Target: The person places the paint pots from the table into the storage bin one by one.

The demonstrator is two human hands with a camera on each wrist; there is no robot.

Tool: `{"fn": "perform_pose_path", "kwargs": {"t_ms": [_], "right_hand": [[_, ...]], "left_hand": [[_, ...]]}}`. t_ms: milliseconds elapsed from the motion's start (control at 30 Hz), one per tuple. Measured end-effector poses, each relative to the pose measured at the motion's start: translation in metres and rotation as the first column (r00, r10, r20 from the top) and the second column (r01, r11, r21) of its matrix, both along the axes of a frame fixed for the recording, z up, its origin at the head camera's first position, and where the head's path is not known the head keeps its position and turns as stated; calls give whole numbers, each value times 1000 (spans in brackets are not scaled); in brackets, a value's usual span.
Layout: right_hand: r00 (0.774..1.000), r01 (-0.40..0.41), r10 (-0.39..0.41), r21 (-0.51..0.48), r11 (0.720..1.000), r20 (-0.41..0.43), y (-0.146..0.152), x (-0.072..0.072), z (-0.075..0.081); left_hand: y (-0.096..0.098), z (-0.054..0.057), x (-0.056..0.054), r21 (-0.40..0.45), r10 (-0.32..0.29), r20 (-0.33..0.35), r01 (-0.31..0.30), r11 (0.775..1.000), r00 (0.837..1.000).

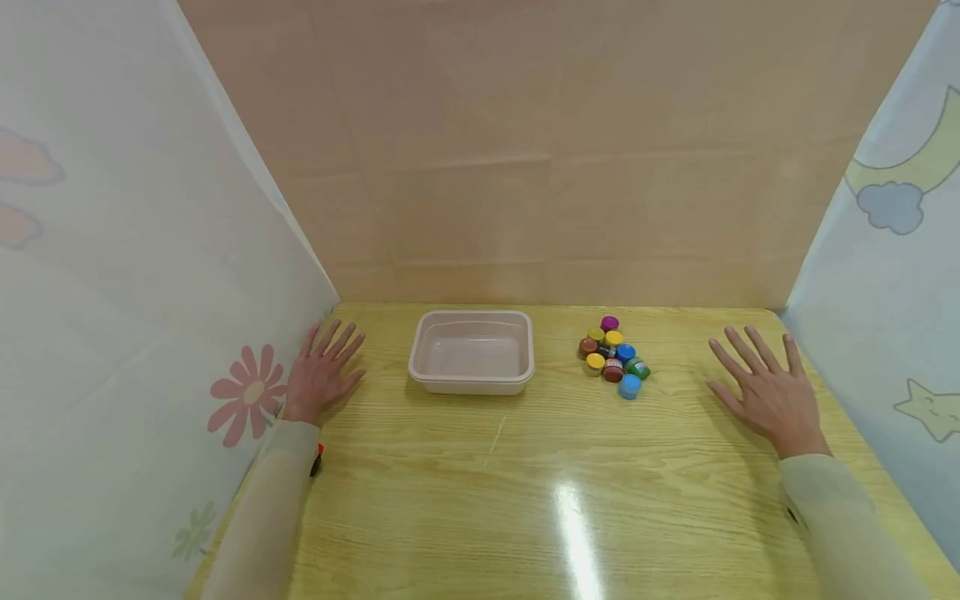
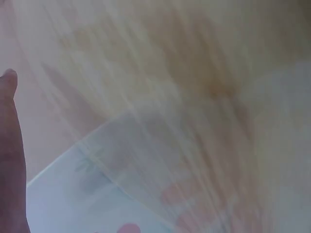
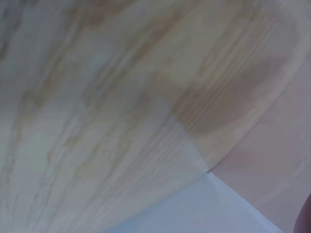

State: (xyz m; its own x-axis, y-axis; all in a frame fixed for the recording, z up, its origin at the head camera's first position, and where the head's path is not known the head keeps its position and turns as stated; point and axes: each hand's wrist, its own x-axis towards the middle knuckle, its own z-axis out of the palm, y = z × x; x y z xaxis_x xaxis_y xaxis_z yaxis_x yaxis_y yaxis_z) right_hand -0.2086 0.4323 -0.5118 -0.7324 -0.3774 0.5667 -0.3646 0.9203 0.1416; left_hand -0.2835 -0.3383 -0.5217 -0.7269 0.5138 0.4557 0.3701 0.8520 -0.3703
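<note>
At the table's left edge in the head view, my left hand (image 1: 322, 379) has its fingers spread and holds nothing. My right hand (image 1: 776, 396), fingers also spread and with nothing in them, is over by the right edge. Between the hands stands a pale pink plastic tub (image 1: 472, 387), its inside bare. To its right is a cluster of small lidded paint pots, among them a purple one (image 1: 610, 322), a light blue one (image 1: 630, 386), a green one (image 1: 638, 368) lying tilted and a dark red one (image 1: 613, 371).
The wood-grain table (image 1: 450, 500) meets a brown back panel (image 1: 555, 167). White printed sheets flank it, with a red flower (image 1: 253, 392) on the left sheet and a yellow star (image 1: 930, 408) on the right one. Bare wood and sheet fill most of both wrist views.
</note>
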Motion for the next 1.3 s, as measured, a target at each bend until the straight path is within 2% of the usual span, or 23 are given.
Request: {"fn": "perform_pose_path", "kwargs": {"t_ms": [100,200,267,367,433,533,633,733,800,900,1000,1067,1133,1200,1300], "right_hand": [[999,29,-29,-6,1000,22,-4,0,3],[991,88,-86,-13,996,102,-11,1,7],[980,126,-121,-26,992,159,-18,3,10],[967,152,-133,-72,986,219,-31,5,12],[967,143,-109,-134,981,230,-41,4,12],[960,131,-58,-255,958,275,-57,4,14],[937,146,-7,-372,917,350,-71,5,17],[917,157,41,-454,877,398,-82,4,20],[904,156,75,-488,859,421,-89,3,21],[885,152,123,-527,836,450,-100,1,22],[858,162,149,-535,829,491,-110,0,23],[839,170,161,-531,830,520,-115,0,21],[817,178,172,-524,833,550,-119,-1,19],[798,186,181,-521,833,575,-121,-1,16],[782,201,177,-510,836,597,-123,-2,12]], "left_hand": [[6,1,0,74,7,13,-8,997,1000],[17,3,3,182,62,98,-79,980,993],[28,6,6,268,97,198,-149,952,975],[46,7,10,400,97,364,-250,881,926],[56,6,12,503,37,454,-291,814,890],[70,3,14,653,-111,532,-324,684,839],[82,-1,16,773,-284,550,-350,530,785],[92,-6,19,833,-418,539,-388,396,731],[99,-7,20,849,-484,528,-413,329,698],[106,-7,21,855,-555,512,-453,253,656],[111,-8,23,843,-597,511,-498,205,619],[115,-8,25,834,-608,510,-522,178,608],[118,-10,27,830,-605,512,-532,166,610],[121,-11,29,833,-592,514,-528,169,621],[124,-14,30,841,-578,510,-510,179,638]]}}
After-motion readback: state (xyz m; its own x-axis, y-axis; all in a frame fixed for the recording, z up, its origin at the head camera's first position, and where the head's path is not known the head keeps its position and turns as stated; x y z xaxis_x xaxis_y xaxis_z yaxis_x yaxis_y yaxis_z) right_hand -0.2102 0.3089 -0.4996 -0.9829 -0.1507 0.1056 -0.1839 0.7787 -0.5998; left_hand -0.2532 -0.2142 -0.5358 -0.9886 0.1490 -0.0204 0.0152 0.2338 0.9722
